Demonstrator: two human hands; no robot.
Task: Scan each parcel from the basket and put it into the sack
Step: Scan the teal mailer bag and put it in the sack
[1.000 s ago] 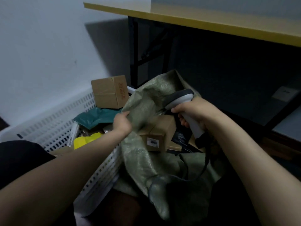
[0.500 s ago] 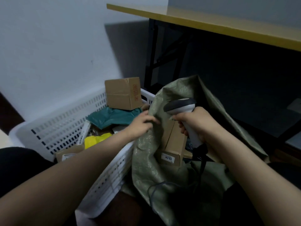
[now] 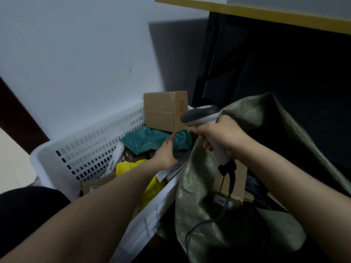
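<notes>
Parcels: teal mailer [image 3: 142, 139] in basket [image 3: 95, 147], partly under box [image 3: 161, 111]; yellow mailer [image 3: 127, 167] and more below. Left hand [image 3: 166, 152] on teal mailer, fingers straight, grip not closed. Right hand [image 3: 224, 137] grip wrapped round scanner [image 3: 199, 113] handle. Sack [image 3: 201, 186] against basket's right side, sacked box [image 3: 241, 179] inside. Judgement: partly done, plenty left. Floor hidden. Table [image 3: 266, 14] above, wall [image 3: 76, 54] behind.

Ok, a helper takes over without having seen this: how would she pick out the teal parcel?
Find the white slotted basket on the left. At its far end, beneath the brown cardboard box, lies the teal parcel, by the left hand. It alone is a soft, crumpled blue-green bag; its neighbours are stiff brown cardboard and a yellow bag.
</notes>
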